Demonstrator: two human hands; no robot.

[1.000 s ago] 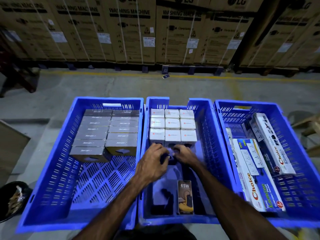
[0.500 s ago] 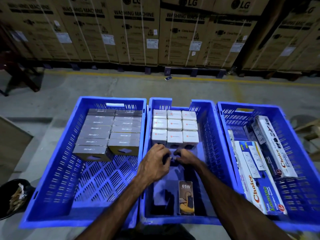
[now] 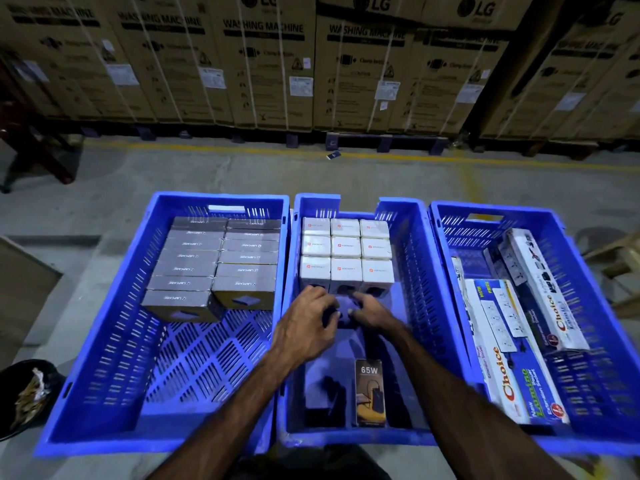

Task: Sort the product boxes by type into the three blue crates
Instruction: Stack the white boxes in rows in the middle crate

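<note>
Both hands meet low in the middle crate (image 3: 420, 271), left hand (image 3: 306, 327) and right hand (image 3: 372, 311) with fingers curled round a small dark box (image 3: 341, 317) at mid-frame, just in front of the white boxes (image 3: 346, 258). I'd square it up and push it flush against that block so the row stays tight. Compared with half a second back, barely anything moved: hands in the same spot, the 65W box (image 3: 370, 393) untouched lower down.

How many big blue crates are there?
3, side by side on the floor: the left crate with grey boxes, the middle crate with white boxes where both hands reach, and the right crate with long boxes. None looks hidden.
</note>
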